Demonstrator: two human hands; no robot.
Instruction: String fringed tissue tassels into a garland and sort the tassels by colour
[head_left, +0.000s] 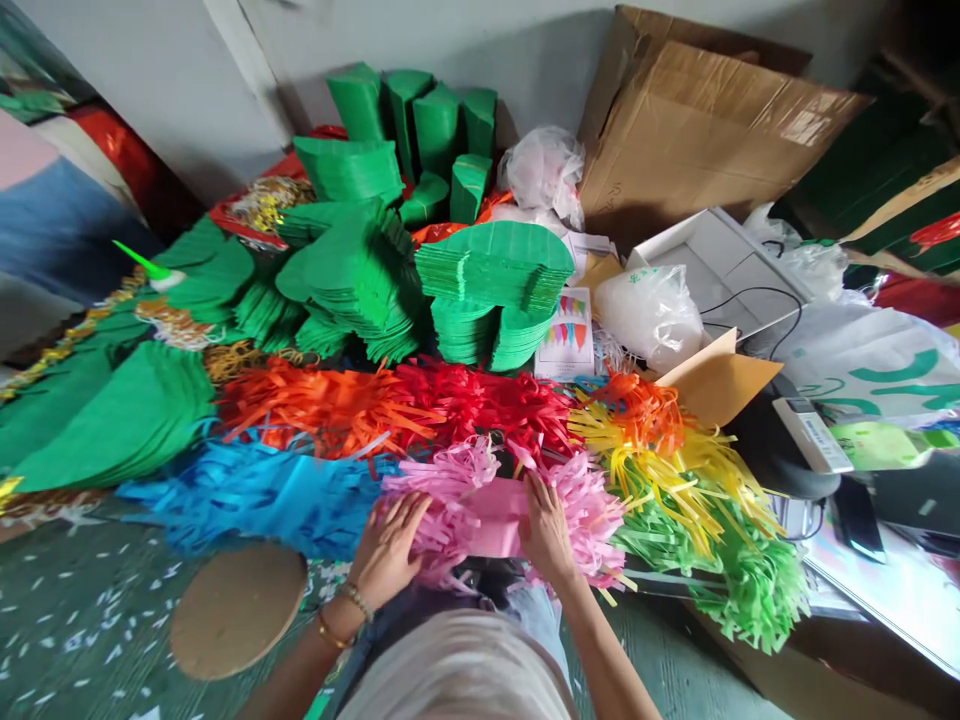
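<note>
While both hands lie on the pink: the left hand (386, 550) and right hand (547, 530) rest on a pink fringed paper bundle (589, 525), with its smooth, uncut band (491, 515) showing between them.

Left fingers: spread and pressed flat on the fringe, with no pinch visible.

Right fingers: held close together, tips pressed on the band; whether the thumb pinches the paper cannot be told.

Under the fingers: the pink bundle lies at the near edge of the heap, its strands sticking out past both hands.

Beyond the fingertips: red and orange paper fringe (397, 410) forms a thick band across the heap.

Left of the left fingers: blue paper fringe (262, 495) lies beside the pink, and a round cardboard disc (236, 610) sits nearer the wrist.

Right of the right fingers: yellow and orange paper fringe (652, 460) runs into green paper fringe (720, 570).

Apparently done: fringed paper in six colours lies heaped around the fingers — a judgement from how it lies.

Apparently unworked: beyond the fringe, stacks of scalloped green card (495, 265) show no cut strands, and more green card blocks (412, 130) stand near the wall — how many remain cannot be counted.
</note>
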